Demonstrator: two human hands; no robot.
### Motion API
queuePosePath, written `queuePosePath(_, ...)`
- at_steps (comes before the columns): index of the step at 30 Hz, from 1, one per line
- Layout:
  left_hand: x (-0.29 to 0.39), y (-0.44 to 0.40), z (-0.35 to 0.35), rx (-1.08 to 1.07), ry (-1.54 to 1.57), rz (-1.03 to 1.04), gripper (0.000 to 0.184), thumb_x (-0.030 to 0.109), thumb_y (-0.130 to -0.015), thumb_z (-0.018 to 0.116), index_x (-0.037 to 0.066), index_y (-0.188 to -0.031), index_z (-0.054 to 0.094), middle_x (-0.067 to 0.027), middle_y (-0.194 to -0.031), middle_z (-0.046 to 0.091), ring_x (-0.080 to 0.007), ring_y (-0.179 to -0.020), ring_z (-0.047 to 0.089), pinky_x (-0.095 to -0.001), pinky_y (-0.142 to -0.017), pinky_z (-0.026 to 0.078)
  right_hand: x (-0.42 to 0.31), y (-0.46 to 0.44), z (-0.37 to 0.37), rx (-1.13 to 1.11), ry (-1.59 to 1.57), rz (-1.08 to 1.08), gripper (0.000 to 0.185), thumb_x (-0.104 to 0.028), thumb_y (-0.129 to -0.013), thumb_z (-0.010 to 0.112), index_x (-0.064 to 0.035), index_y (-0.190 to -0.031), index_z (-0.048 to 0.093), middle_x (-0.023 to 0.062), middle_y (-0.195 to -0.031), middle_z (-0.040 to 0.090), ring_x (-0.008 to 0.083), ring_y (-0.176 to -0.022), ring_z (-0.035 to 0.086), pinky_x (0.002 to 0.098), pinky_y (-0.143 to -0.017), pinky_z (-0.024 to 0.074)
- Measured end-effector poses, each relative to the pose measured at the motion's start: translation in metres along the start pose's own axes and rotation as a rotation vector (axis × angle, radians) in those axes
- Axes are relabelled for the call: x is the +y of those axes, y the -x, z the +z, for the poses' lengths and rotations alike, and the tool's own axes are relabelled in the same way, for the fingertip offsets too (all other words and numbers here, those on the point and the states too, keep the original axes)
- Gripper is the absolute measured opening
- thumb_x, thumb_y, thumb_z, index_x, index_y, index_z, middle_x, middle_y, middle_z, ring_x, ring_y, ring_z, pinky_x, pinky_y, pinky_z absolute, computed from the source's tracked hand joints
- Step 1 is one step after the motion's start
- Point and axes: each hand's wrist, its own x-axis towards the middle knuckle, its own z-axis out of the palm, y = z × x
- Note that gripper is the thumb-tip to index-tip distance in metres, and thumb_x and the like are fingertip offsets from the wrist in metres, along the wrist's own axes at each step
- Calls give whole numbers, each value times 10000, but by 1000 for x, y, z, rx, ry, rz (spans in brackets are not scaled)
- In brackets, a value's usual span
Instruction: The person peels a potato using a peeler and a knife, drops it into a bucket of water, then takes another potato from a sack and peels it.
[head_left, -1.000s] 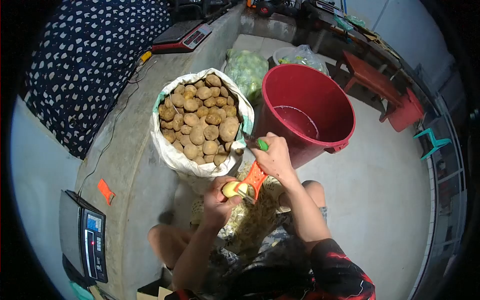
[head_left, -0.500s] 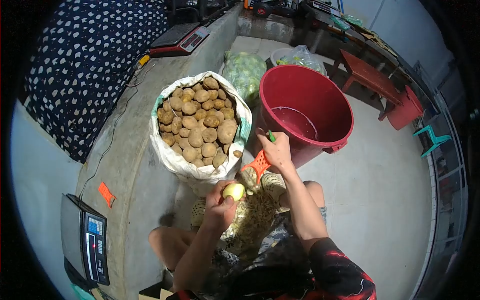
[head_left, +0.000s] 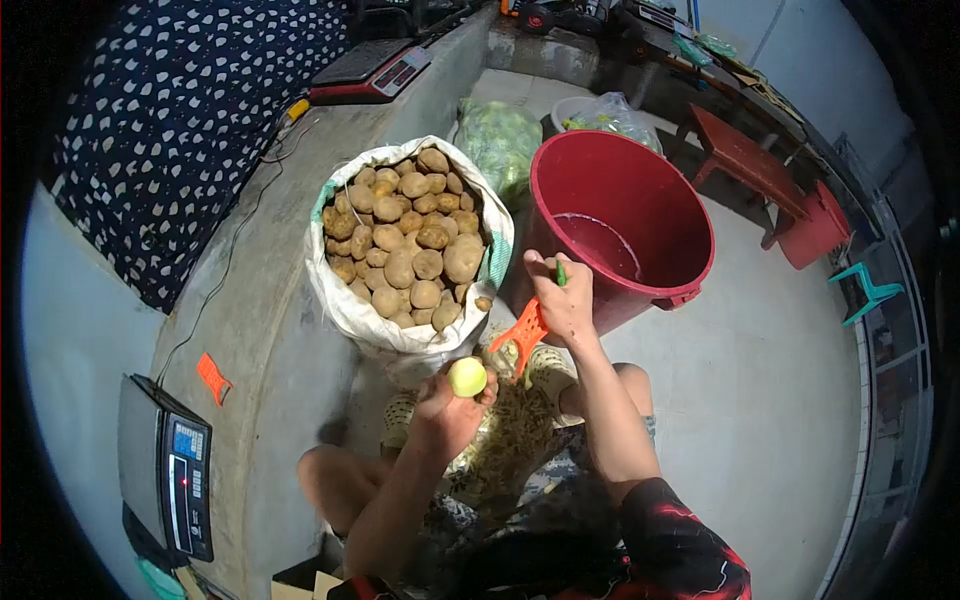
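A pale yellow peeled potato [head_left: 467, 377] is held in the fingers of my left hand [head_left: 447, 412], in front of the potato sack. My right hand [head_left: 563, 300] is wrapped round an orange peeler [head_left: 522, 337], whose blade end points down and left, a little apart from the potato. Something green shows at the top of the right fist. Unpeeled brown potatoes [head_left: 399, 268] fill the white sack [head_left: 352, 318]. Right of it stands a large red tub [head_left: 640, 282] with some liquid at its bottom. Peelings [head_left: 505, 445] lie on the floor between the feet.
A scale [head_left: 185, 480] and an orange peeler [head_left: 213, 378] lie on the left ledge, with a red scale [head_left: 375, 75] farther back. Behind the sack is a bag of green vegetables [head_left: 497, 140]. A red bench [head_left: 745, 160] stands at the back right.
The peeler has come away from the potato, up and to the right, with my right hand. My left hand has turned the potato, which now shows above its fingers.
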Motion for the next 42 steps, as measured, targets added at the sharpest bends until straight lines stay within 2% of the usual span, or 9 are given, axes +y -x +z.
queuePosePath(9, 9, -10, 10, 142, 98, -122, 537, 541, -969, 441, 30, -1065, 573, -94, -802, 569, -202, -708, 471, -321, -650, 372, -1, -1, -6, 46, 92, -40, 499, -295, -870, 694, 62, -590, 485, 145, -503, 349, 135, -497, 324, 376, -473, 281)
queuePosePath(12, 7, -16, -3, 113, 113, -170, 522, 544, -973, 439, 50, -1069, 578, -93, -799, 582, -211, -715, 496, -338, -669, 401, 9, -2, -11, -2, -93, 132, 519, -309, -888, 680, 7, -547, 449, 40, -501, 346, 94, -509, 316, 345, -473, 269)
queuePosePath(15, -6, -31, -7, 220, -35, -147, 462, 499, -986, 451, 64, -1077, 580, -84, -798, 598, -194, -734, 535, -330, -683, 430, 8, -4, -28, 28, -194, 191, 512, -323, -915, 654, -35, -545, 447, -35, -520, 361, 75, -518, 311, 325, -476, 258)
queuePosePath(21, -57, -95, 28, 203, -1031, 35, 284, 193, -971, 583, 27, -1201, 563, -68, -1016, 641, -84, -802, 605, -230, -662, 465, 30, -11, -76, 183, -451, 316, 479, -405, -940, 622, -125, -576, 482, -58, -546, 435, 68, -500, 381, 275, -476, 281)
queuePosePath(23, -83, -141, 54, 36, -1356, 535, 320, 201, -890, 692, 3, -1124, 602, -103, -976, 672, -166, -850, 630, -290, -751, 495, 32, -11, -94, 204, -555, 368, 449, -408, -934, 631, -131, -606, 497, -49, -548, 447, 66, -493, 393, 263, -472, 282)
queuePosePath(25, -95, -182, 87, -44, -1601, 703, 420, 287, -793, 766, 35, -1094, 614, -151, -1011, 668, -316, -911, 614, -397, -825, 484, 31, -11, -107, 290, -613, 381, 429, -408, -928, 639, -132, -625, 513, -38, -546, 472, 70, -481, 419, 248, -466, 310)
queuePosePath(32, -140, -244, 99, -92, -2185, 482, 367, 325, -783, 725, 111, -1075, 663, -168, -1064, 645, -348, -1161, 456, -538, -921, 340, 69, -18, -146, 356, -677, 394, 430, -399, -911, 657, -98, -638, 519, 10, -585, 533, 96, -488, 481, 242, -472, 364)
queuePosePath(37, -131, -234, 86, -65, -2236, 425, 361, 357, -824, 673, 118, -1093, 686, -178, -1133, 616, -355, -1181, 442, -533, -975, 312, 71, -21, -154, 341, -630, 372, 434, -414, -914, 647, -86, -652, 535, 16, -597, 541, 105, -501, 476, 254, -494, 359)
queuePosePath(42, -50, -263, 72, 110, -2059, 842, 323, 283, -815, 680, 80, -1066, 688, -173, -1120, 603, -355, -1143, 479, -487, -982, 373, 67, -23, -150, 344, -542, 384, 465, -445, -924, 615, -134, -615, 461, -18, -529, 425, 96, -468, 400, 262, -463, 306)
